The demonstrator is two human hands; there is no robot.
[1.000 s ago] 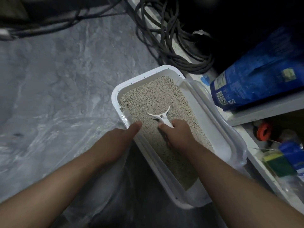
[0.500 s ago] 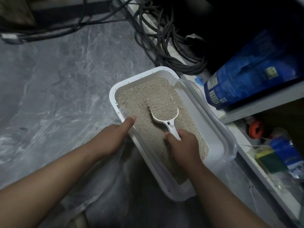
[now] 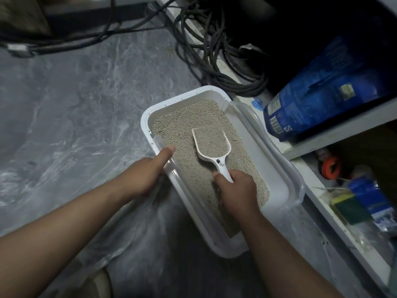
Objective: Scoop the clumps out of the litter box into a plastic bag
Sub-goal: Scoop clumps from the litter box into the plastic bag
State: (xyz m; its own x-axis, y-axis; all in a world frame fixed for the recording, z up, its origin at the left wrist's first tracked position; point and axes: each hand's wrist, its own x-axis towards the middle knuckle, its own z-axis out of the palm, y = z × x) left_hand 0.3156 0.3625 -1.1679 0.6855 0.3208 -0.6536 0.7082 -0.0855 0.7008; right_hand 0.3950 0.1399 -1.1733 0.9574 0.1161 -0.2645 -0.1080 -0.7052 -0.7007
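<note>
Covering most of the view is a grey marbled floor (image 3: 81,108), with one white litter box (image 3: 277,175) resting on it. The box is a long rectangle, its long axis running from the far left toward the near right, and it is filled with fine beige litter (image 3: 182,125). One thin clear plastic bag (image 3: 133,229) lies crumpled on the floor just beside the box's near left side. One blue bag (image 3: 318,93) lies on a shelf (image 3: 335,125) to the right, and a bundle of dark cables (image 3: 214,61) sits beyond the box. Two hands are in view, apart from each other. The left hand (image 3: 144,175) grips the box's left rim, thumb laid over the edge. The right hand (image 3: 238,190) is wrapped around the handle of one white scoop (image 3: 211,145). The scoop is held above the middle of the litter, its bowl loaded with litter and pointing away toward the box's far end.
</note>
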